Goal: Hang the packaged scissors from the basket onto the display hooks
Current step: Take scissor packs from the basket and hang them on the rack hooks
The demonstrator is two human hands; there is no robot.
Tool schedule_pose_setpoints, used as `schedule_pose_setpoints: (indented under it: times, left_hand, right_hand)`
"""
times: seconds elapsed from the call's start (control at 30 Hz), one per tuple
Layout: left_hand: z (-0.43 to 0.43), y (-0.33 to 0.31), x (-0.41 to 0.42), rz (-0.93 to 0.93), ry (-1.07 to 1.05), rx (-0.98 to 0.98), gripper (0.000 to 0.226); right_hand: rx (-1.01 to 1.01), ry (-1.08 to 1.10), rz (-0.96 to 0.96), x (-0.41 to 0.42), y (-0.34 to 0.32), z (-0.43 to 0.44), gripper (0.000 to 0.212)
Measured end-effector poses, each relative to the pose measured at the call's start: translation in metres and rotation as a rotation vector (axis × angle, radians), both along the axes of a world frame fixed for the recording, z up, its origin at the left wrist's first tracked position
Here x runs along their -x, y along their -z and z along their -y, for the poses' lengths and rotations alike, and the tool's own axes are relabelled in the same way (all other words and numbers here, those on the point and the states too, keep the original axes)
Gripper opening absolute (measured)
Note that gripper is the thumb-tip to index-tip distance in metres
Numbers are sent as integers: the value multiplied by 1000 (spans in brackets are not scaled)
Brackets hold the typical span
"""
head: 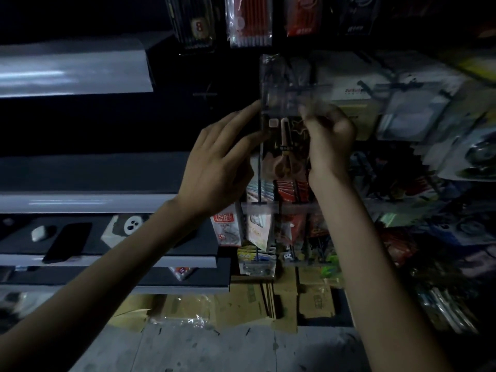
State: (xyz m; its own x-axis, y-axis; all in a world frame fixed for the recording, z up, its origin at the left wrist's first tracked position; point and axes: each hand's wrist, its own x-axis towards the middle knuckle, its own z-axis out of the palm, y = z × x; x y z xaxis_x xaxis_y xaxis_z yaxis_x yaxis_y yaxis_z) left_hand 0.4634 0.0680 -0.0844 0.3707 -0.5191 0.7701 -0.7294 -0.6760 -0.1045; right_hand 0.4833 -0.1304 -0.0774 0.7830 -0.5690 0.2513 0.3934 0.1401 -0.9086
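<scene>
A packaged pair of scissors [285, 146], with pale pink handles in a clear dark-backed packet, is raised in front of the dim display rack. My right hand [331, 135] grips the packet's right edge with curled fingers. My left hand [217, 162] touches its left edge with straight, spread fingers. The top of the packet is blurred, near a clear price strip [295, 98] on a display hook. The basket is out of view.
Hanging stationery packs [249, 20] fill the rack above and to the right. More packets [257, 226] hang below. Grey shelves [80, 202] stand at the left, with a dark phone [68, 241] on one. Flattened cardboard boxes [241, 304] lie on the floor.
</scene>
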Motion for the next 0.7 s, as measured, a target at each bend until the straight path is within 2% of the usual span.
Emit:
schedule_pose_setpoints:
  times: [0.07,0.2,0.27,0.43,0.63,0.7]
  left_hand:
    - [4,13,1,-222,74,256,38]
    - [31,21,2,-837,161,811,34]
    - [42,21,-4,-1012,203,958,32]
    - [52,23,-8,-1092,254,991,13]
    - [52,28,-8,-1064,231,1015,9]
    - [53,32,-9,-1047,228,1058,7]
  right_hand:
    - [-12,-7,-4,-1,0,0,10]
    - [-41,-5,-9,-1,-3,1,8]
    - [-35,-7,-8,0,-3,2,7]
    - [-44,-4,19,6,-5,0,11]
    - [141,7,19,23,26,4,34]
    - [244,24,-10,30,37,5,36]
